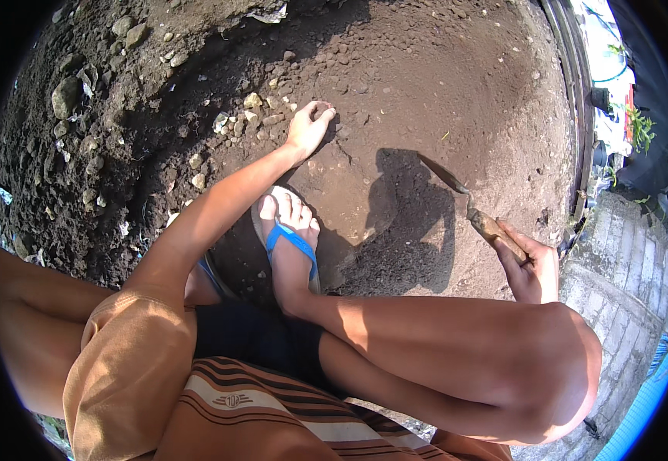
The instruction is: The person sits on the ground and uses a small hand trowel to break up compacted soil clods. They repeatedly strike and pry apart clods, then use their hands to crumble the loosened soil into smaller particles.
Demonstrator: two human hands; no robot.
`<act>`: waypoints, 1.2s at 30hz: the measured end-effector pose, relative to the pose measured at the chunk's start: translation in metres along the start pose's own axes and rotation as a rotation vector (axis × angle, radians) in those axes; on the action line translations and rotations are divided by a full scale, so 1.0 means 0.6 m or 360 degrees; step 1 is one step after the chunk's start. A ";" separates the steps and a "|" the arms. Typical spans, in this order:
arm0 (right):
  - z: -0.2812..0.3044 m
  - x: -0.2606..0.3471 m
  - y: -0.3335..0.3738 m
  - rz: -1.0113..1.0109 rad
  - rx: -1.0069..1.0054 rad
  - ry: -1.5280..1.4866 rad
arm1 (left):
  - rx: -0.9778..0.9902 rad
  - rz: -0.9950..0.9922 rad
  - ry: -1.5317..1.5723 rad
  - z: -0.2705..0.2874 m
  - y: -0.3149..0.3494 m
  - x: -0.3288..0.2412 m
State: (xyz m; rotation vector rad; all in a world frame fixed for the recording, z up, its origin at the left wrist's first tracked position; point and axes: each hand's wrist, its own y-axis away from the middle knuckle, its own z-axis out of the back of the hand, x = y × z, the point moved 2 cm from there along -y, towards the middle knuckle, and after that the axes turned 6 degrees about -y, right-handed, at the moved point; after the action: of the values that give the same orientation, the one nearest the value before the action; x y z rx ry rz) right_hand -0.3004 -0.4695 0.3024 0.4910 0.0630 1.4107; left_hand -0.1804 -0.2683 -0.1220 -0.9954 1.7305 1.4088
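Note:
My right hand (532, 265) is wrapped round the worn wooden handle of a trowel (495, 230). The narrow metal blade points up and to the left, over bare soil. Farther forward, my left hand (309, 131) is down at the brown soil (418, 84), its fingers curled in. Between thumb and forefinger shows something dark, perhaps a clod or a stone, too small to make out. Just left of that hand lie several pale stones (252, 101). My foot in a sandal with a blue strap (292, 240) is planted below the left hand.
A bank of loose, rocky soil (119, 115) with bits of litter rises on the left. Along the right runs a dark edging (576, 100), with green plants (641, 129) beyond it. Grey paving (618, 261) lies at the lower right. My shadow (407, 230) falls on the soil.

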 end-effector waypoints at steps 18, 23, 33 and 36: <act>-0.010 -0.032 0.010 -0.0291 -0.0017 -0.0419 | -0.0050 -0.0130 -0.0200 0.006 0.002 -0.005; 0.013 -0.019 0.047 -0.0293 0.0383 -0.0120 | -0.0052 -0.0118 -0.0165 0.007 0.000 0.002; -0.323 -0.031 -0.052 -0.0082 -0.0292 -0.0900 | -0.0067 -0.0124 -0.0354 0.014 -0.003 0.007; -0.302 -0.075 -0.047 -0.0525 -0.0798 -0.1469 | -0.0033 -0.0052 -0.0310 0.012 -0.002 0.011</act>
State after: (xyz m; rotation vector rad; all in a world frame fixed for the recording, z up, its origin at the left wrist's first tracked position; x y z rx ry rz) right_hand -0.3418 -0.4619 0.1181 0.6293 -0.8929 0.7334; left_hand -0.1821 -0.2622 -0.1296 -0.8625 1.5539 1.4543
